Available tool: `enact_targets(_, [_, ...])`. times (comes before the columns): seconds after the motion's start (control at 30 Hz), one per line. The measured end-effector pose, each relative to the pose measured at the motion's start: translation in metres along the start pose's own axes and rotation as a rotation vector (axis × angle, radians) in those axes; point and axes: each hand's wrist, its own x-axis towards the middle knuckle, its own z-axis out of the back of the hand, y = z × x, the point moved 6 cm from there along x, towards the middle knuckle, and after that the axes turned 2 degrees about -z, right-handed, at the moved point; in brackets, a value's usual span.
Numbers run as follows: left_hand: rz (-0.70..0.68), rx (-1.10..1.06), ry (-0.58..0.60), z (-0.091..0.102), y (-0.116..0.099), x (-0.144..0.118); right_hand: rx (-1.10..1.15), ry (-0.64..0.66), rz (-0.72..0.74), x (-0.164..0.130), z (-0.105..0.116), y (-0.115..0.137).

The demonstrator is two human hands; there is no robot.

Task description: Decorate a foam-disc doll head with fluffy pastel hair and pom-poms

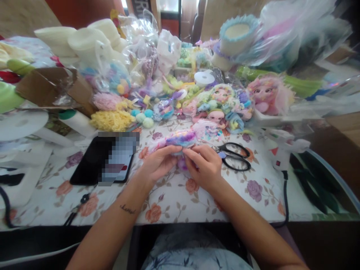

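Your left hand and right hand both pinch the fluffy pink-purple strip, fingers closed on it, beside the scissors.

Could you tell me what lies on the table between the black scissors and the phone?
In the head view, both hands, left hand and right hand, holding a fluffy multicoloured piece, lie between scissors and phone.

I note a table covered in a floral-print cloth, extending away from the fingers on every side. Beyond the fingers, at the far edge, a window admits bright daylight. A red-brown wall stands to its left. A dark floor shows below the table's near edge.
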Motion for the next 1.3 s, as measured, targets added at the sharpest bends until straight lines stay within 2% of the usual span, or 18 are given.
enact_targets(0.17, [0.002,-0.018,0.009,-0.001,0.001,0.001,-0.042,-0.012,0.095,-0.001,0.001,0.003])
enact_targets(0.37, [-0.005,-0.064,0.034,-0.004,0.001,0.001,-0.106,0.077,0.183,-0.001,-0.002,0.006])
enact_targets(0.53, [0.016,-0.034,0.08,-0.004,0.002,-0.001,-0.13,0.095,0.229,-0.004,-0.004,0.009])
enact_targets(0.63, [0.036,0.01,0.127,-0.005,0.003,-0.001,-0.122,0.104,0.209,-0.003,-0.005,0.009])
enact_targets(0.77, [0.052,0.063,0.117,0.0,0.002,0.0,-0.069,0.085,0.145,-0.001,-0.003,0.008])
enact_targets(0.9, [0.004,0.075,0.122,0.0,-0.003,0.001,-0.04,0.074,0.115,-0.001,-0.001,0.007])
enact_targets(1.07, [-0.042,0.137,0.034,0.005,-0.011,0.002,-0.011,0.087,0.107,-0.003,0.002,0.004])
enact_targets(1.17, [-0.076,0.137,-0.035,0.012,-0.017,0.004,-0.047,0.032,0.016,-0.006,0.017,-0.011])
enact_targets(1.3, [-0.054,0.114,-0.141,0.024,-0.019,0.009,-0.164,-0.184,-0.341,-0.03,0.068,-0.059])
